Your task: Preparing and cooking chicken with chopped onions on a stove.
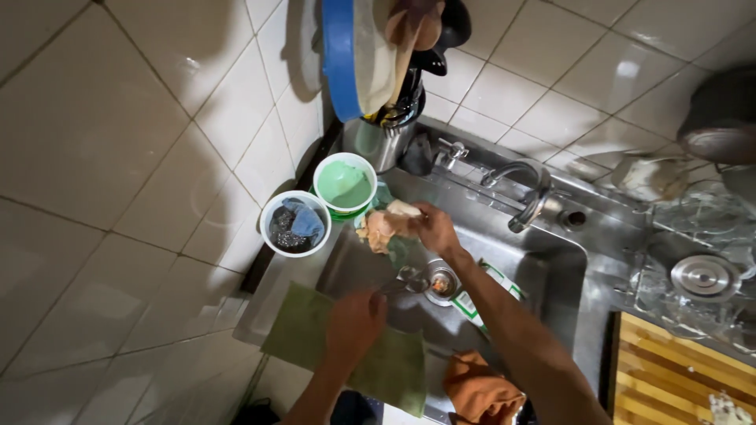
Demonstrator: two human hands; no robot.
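In the middle of the frame, over the sink (551, 260), my right hand (431, 228) squeezes a soft, wet sponge (379, 230), while my left hand (356, 321) grips a thin, slippery metal utensil (402, 282) by its handle.

The steel sink (551, 260) rim bears a green cloth (394, 366) and two tubs (344, 182).

There is only one view — the camera on my head, looking steeply down over my forearms into the steel sink (551, 260). It sits close enough that my left hand (356, 319) and right hand (435, 228) fill the middle, with the tap (526, 185) just beyond them. The frame is tilted — the tiled wall (118, 118) takes the whole left side, and a wooden board (677, 378) cuts the lower right corner.
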